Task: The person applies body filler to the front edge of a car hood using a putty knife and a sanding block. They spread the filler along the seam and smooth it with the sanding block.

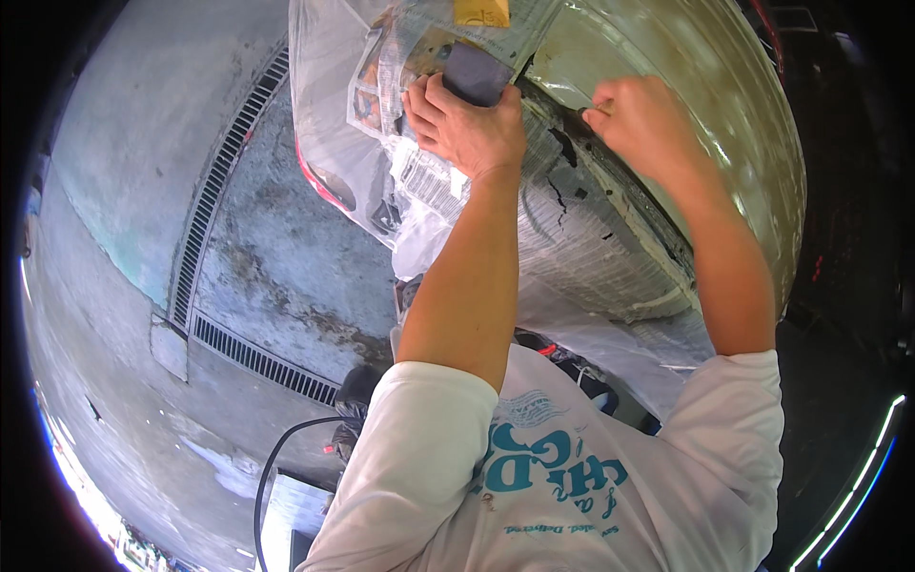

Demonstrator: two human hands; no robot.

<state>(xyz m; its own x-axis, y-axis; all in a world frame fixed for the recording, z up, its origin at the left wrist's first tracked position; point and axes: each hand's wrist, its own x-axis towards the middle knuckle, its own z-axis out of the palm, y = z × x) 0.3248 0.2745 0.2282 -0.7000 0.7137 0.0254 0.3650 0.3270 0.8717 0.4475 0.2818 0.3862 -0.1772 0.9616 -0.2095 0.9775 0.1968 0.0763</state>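
My left hand [465, 124] has curled fingers around a dark grey rectangular pad [477, 71], resting on a car body masked with printed paper [429, 186]. A yellow piece [481, 11] lies just above the pad. My right hand [634, 129] is closed beside the dark seam along a glossy cream panel [734, 114]; whether anything is between its fingers is hidden. Torn, wrinkled masking [600, 248] covers the surface below the seam, and translucent plastic sheeting [329, 95] drapes over the left side.
A grey concrete floor [124, 153] with drain grates [262, 357] lies to the left. A black hose [272, 453] runs near a pale board [286, 510] at lower left. Red and dark items [577, 372] show below the panel, by my body.
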